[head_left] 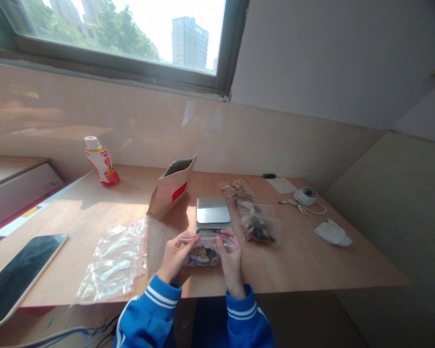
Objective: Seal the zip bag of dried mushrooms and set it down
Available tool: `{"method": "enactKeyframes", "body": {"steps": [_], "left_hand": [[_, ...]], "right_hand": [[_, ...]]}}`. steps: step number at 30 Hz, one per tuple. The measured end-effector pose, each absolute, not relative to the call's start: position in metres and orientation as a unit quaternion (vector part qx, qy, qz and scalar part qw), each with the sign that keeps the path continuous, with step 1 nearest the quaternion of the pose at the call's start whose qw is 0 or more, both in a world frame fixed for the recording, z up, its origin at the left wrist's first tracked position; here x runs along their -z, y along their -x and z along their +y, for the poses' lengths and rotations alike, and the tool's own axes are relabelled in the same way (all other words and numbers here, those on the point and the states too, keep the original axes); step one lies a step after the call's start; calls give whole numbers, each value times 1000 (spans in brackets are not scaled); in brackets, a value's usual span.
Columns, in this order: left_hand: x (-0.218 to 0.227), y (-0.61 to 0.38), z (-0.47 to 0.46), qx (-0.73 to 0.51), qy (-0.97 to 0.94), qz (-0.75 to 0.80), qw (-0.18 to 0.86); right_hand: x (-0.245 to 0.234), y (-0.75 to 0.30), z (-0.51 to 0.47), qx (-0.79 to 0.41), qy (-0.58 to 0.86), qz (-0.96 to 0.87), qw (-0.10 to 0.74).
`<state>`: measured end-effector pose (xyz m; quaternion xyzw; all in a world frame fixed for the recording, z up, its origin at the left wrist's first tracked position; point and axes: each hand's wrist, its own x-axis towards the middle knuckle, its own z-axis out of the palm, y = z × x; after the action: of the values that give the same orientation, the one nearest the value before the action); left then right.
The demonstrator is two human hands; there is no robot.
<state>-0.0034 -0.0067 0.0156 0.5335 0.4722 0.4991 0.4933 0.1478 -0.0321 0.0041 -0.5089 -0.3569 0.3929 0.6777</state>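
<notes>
Both hands hold a small clear zip bag (203,254) with dark and pale dried pieces inside, near the table's front edge. My left hand (174,258) pinches the left end of its red zip strip. My right hand (231,261) pinches the right end. Just behind the bag sits a small kitchen scale (213,211) with a steel top. A brown paper pouch (171,189) with a red label stands open to the scale's left. Filled zip bags (259,227) lie to the scale's right.
A stack of empty zip bags (114,261) lies at the left front. A phone (20,273) rests at the far left edge. A drink bottle (101,162) stands at the back left. A white round device with cable (305,196) and crumpled tissue (332,233) lie right.
</notes>
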Motion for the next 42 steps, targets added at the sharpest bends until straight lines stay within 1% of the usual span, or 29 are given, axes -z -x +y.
{"method": "enactKeyframes", "body": {"steps": [4, 6, 10, 15, 20, 25, 27, 30, 32, 33, 36, 37, 38, 40, 42], "left_hand": [[-10, 4, -6, -540, -463, 479, 515], [-8, 4, -7, -549, -429, 483, 531], [-11, 2, -9, -552, -397, 505, 532], [-21, 4, -10, -555, -434, 522, 482], [-19, 5, -9, -530, -454, 533, 478], [-20, 6, -7, -517, -467, 519, 495], [-20, 6, -7, -510, -465, 531, 492], [-18, 5, -8, -499, -473, 534, 492], [-16, 5, -8, -497, -481, 533, 488], [-15, 5, -9, -497, -484, 533, 484], [-13, 5, -9, -493, -482, 544, 478], [-12, 5, -8, -492, -477, 553, 474], [-12, 6, -8, -496, -471, 565, 461], [-13, 8, -5, -525, -468, 588, 399], [-16, 11, -2, -560, -474, 607, 305]], "right_hand": [[-15, -147, -41, -469, 464, -381, 647], [-18, -149, -44, -484, 450, -383, 646], [-12, -152, -40, -434, 503, -373, 648], [-2, -154, -35, -380, 546, -393, 634], [-12, -169, -38, -335, 563, -403, 639], [-35, -224, -39, -295, 594, -337, 668], [-41, -254, -36, -281, 617, -310, 667], [-42, -293, -26, -261, 651, -314, 639], [-39, -309, -20, -211, 676, -333, 623], [-37, -313, -19, -155, 693, -342, 615], [-30, -305, -24, 88, 740, -351, 566], [-27, -297, -29, 155, 746, -354, 542], [-23, -288, -35, 195, 746, -363, 522], [-11, -270, -47, 205, 742, -408, 491], [3, -256, -53, 176, 752, -448, 451]]}}
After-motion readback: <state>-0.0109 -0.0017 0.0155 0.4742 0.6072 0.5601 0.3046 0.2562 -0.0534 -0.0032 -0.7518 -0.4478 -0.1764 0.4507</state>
